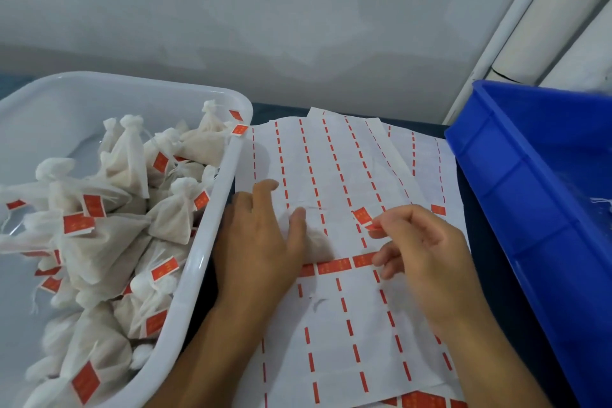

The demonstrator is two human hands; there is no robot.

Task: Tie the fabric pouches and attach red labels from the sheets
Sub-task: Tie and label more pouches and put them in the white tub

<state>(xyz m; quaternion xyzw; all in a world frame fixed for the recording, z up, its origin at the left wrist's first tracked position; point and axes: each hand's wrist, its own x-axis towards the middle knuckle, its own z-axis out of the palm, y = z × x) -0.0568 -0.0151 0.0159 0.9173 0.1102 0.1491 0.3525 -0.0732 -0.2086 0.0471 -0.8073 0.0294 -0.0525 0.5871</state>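
The left hand (pixel 261 235) lies flat on the label sheets (pixel 334 175), fingers straight and loosely spread, pinning the paper to the dark counter (pixel 486 262). The right hand (pixel 427 255) pinches a red label (pixel 372 226) between thumb and forefinger, just above a row of labels left on the sheet. Tied fabric pouches (pixel 109 225) — most already tagged red — fill the white tub (pixel 212 219) hard against the left wrist. A blue crate (pixel 516 182) crowds the sheets' right edge.
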